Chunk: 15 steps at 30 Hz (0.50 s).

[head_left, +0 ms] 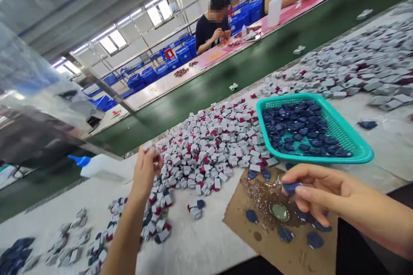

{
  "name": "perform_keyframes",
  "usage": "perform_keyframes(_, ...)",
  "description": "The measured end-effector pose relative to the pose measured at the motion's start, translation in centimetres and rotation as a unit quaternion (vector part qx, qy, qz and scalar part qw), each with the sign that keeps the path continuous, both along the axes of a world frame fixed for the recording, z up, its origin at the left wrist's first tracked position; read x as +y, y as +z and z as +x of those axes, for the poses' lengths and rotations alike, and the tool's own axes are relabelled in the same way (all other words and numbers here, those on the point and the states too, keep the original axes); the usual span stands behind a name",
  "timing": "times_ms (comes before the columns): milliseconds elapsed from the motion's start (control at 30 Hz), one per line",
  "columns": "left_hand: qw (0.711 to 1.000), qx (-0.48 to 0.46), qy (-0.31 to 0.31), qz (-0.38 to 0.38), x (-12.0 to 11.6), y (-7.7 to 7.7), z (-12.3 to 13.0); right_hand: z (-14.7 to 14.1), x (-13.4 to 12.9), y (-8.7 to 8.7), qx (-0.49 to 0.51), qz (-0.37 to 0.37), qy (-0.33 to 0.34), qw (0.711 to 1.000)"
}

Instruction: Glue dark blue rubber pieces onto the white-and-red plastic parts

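My right hand pinches a small dark blue piece between thumb and fingers. Under it lies a sheet of brown cardboard, wet-looking, with several similar blue pieces and a small round dish of clear liquid. My left hand is closed at the left edge of a large heap of small grey and dark red pieces. A small pale piece, blurred, shows at its fingertips. Between the hands a small cluster of grey, red and blue parts rests on the table.
A teal basket of dark blue pieces stands behind the cardboard. A white bottle with a blue nozzle lies on the left. A green conveyor belt runs beyond the heap. Across it, people work at a pink-topped bench.
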<state>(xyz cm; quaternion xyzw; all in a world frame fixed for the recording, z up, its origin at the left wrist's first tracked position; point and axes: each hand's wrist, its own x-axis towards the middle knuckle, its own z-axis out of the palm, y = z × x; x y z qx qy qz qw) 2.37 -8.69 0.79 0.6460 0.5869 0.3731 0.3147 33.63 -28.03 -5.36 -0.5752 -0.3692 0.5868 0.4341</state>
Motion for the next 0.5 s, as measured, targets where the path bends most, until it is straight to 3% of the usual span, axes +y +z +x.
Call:
perform_keyframes(67, 0.992, -0.096, 0.012, -0.08, -6.0, -1.0, -0.7, -0.5, -0.3, -0.3, 0.032, -0.019, -0.022, 0.999)
perform_keyframes(133, 0.982, -0.151, 0.049, -0.106, -11.0, -2.2, -0.3, -0.9, -0.3, -0.4, 0.034, -0.028, -0.049, 0.998)
perform_keyframes(233, 0.958, -0.238, 0.103, -0.124, -15.5, -4.4, 1.5, -0.9, -0.1, -0.9, 0.002, -0.038, 0.0, 0.999)
perform_keyframes(333, 0.929, -0.321, 0.109, -0.15, -16.9, -6.5, 3.8, -0.6, 0.2, -1.3, -0.092, -0.017, 0.077, 0.993)
perform_keyframes(500, 0.908, -0.369, -0.032, -0.197, -15.9, -8.1, 6.2, -0.6, 0.1, -0.7, -0.215, 0.07, 0.071, 0.971)
